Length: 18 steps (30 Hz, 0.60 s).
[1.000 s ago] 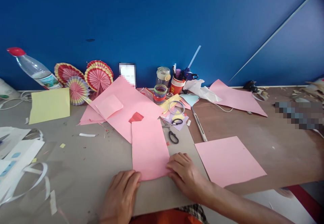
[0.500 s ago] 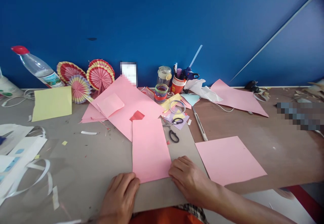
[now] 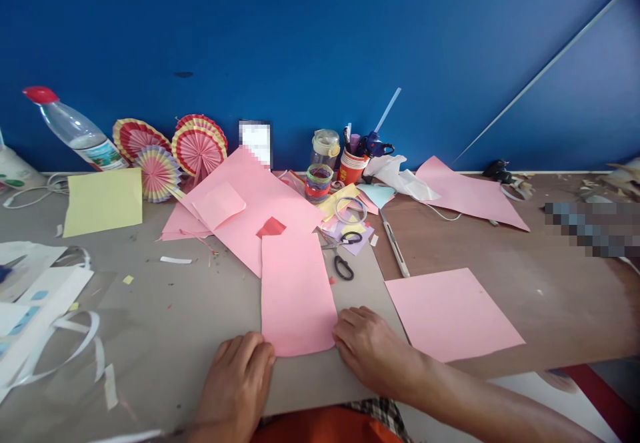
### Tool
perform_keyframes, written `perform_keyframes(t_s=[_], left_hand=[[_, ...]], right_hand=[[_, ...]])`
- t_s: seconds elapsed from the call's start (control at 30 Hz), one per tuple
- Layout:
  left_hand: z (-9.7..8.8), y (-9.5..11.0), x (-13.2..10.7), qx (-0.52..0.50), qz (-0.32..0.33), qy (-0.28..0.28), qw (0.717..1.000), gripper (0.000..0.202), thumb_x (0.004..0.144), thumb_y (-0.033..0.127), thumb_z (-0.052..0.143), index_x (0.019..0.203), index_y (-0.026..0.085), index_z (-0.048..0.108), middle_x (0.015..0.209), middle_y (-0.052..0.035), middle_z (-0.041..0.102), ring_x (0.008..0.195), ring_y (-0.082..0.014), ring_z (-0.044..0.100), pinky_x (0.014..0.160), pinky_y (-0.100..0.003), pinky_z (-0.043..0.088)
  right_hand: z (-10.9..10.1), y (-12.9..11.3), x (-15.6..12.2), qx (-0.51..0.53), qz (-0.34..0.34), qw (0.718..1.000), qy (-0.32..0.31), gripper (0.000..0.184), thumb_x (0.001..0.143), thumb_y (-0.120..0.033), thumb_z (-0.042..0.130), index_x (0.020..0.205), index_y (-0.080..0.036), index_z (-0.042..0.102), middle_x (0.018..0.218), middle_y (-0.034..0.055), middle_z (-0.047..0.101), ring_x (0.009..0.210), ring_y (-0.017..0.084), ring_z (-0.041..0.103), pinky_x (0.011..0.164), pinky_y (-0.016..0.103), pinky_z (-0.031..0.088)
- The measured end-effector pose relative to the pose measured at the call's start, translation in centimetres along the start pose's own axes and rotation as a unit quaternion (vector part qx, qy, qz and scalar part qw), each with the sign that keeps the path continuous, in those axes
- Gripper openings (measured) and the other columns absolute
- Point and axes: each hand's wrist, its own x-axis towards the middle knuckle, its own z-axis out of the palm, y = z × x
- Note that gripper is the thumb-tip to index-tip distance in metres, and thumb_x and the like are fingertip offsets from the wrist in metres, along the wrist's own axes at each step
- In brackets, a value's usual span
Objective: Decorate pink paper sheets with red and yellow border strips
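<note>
A narrow sheet of pink paper lies lengthwise in front of me, its near edge bowed. My left hand is closed at the sheet's near left corner, fingers curled over it. At the near right corner, my right hand is closed with its fingertips pinched on the edge. My thumbs are hidden. The sheet's far end overlaps a large pink sheet and touches a small red paper piece. Black-handled scissors lie just beyond the right edge.
A square pink sheet and a utility knife lie to the right. Folded paper fans, a tilted bottle and a yellow sheet are at the left rear. A red cup holds pens by the blue wall.
The near edge of the narrow pink sheet, straight before, now bows and looks rounded. Both hands stay at its corners, with only a slight shift.
</note>
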Motion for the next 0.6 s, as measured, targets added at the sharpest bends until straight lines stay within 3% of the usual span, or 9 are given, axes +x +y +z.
perform_keyframes(t_s=[0.37, 0.6], left_hand=[[-0.3, -0.3, 0.2, 0.006, -0.009, -0.029, 1.000, 0.026, 0.095, 0.023, 0.040, 0.078, 0.022, 0.060, 0.074, -0.0006, 0.058, 0.065, -0.0151, 0.053, 0.067, -0.031, 0.040], [-0.3, 0.0, 0.4, -0.004, -0.023, -0.007, 1.000, 0.031, 0.096, 0.025, 0.037, 0.073, 0.022, 0.058, 0.070, -0.0004, 0.056, 0.063, -0.0151, 0.052, 0.067, -0.031, 0.039]], right_hand=[[-1.8, -0.9, 1.1, 0.030, 0.101, 0.991, -0.081, 0.019, 0.086, -0.011, 0.044, 0.078, -0.014, 0.062, 0.083, 0.0083, 0.065, 0.074, 0.019, 0.060, 0.065, 0.030, 0.036], [-2.5, -1.0, 1.7, 0.036, 0.119, 0.986, -0.110, 0.018, 0.086, -0.015, 0.045, 0.083, -0.012, 0.063, 0.084, 0.0107, 0.066, 0.073, 0.021, 0.061, 0.062, 0.030, 0.036]])
